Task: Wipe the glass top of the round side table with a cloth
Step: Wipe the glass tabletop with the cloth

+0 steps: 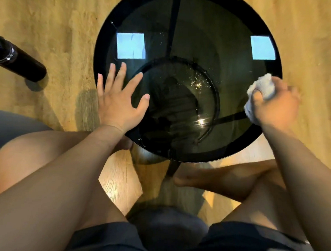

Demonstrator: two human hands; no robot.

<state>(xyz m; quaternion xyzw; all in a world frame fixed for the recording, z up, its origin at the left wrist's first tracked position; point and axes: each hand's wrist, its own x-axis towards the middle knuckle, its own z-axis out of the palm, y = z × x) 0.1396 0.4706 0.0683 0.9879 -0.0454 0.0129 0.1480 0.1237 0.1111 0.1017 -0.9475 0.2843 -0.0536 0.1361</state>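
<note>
Warm, rather dim indoor light. Two bright blue-white square reflections on the dark glass top [224, 48], upper left and upper right; small glints and one glare spot near frame centre. Soft shadow beside the black bottle [18, 61] on the wooden floor [54, 26]. Motion blur on right hand [276, 106] and cloth [262, 84]. Wide-angle bending at edges; slightly soft overall.
</note>
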